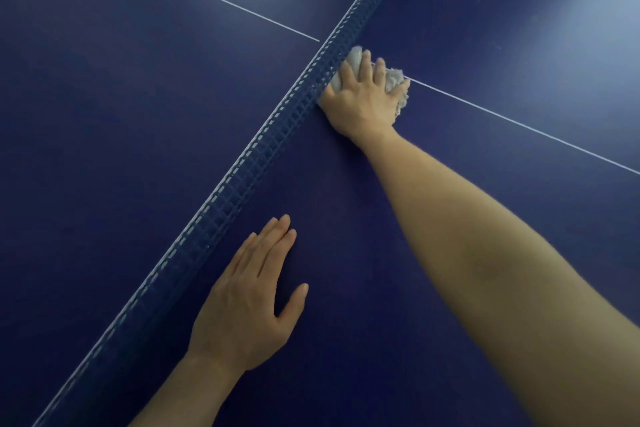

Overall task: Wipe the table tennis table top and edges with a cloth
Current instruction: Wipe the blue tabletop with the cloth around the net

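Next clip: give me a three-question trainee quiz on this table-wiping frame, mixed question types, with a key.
1. True or false: the left hand lies flat on the table top with straight fingers.
2. Which hand has the cloth in its grip? A) left hand B) right hand C) both
3. Fill in: the cloth sits right beside the ____, where the white centre line meets it.

Key: 1 true; 2 B; 3 net
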